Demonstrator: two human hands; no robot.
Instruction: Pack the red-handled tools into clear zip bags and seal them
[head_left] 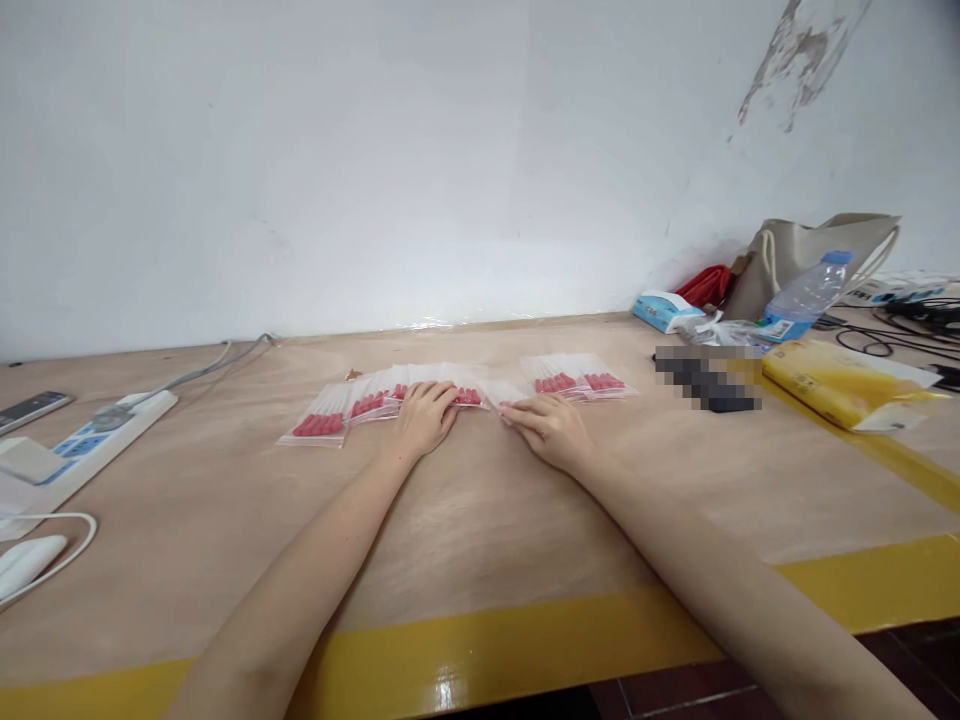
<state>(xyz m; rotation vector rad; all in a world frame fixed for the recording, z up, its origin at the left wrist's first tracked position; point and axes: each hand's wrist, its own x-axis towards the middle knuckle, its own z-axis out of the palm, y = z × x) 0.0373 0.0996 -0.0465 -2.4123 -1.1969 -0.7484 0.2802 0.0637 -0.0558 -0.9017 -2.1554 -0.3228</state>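
A row of small clear plastic bags (312, 426) holding red, stick-like pieces lies across the middle of the table, the bags overlapping one another. My left hand (427, 415) lies palm down over the right part of this row, fingers stretched over the bags. Just to its right, my right hand (551, 430) has its thumb and fingers closed on the near edge of another clear bag (501, 392); its fingers partly hide what is in it. Further right lies a second overlapping group of the same bags (589, 382), also with red pieces.
A power strip (112, 445), a phone (34, 410) and a white charger cable (94, 525) are at left. At right are a blue tissue box (664, 312), a plastic bottle (806, 300), a grey bag (795, 255), a yellow pack (847, 385) and a blurred dark object (731, 395).
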